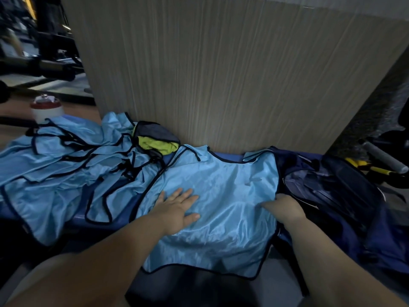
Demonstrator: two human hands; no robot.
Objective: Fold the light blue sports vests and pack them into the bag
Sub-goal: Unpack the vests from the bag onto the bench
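A light blue sports vest with dark trim lies spread flat in front of me, its hem hanging over the near edge. My left hand presses flat on its middle, fingers straight. My right hand grips the vest's right edge, fingers curled into the cloth. A dark navy bag lies open directly right of the vest. A heap of several more light blue vests is piled at the left.
A wood-grain panel stands right behind the vests. A grey and yellow-green cloth pouch sits at its foot. A white container with a red lid stands far left. Yellow-handled tools lie at the right.
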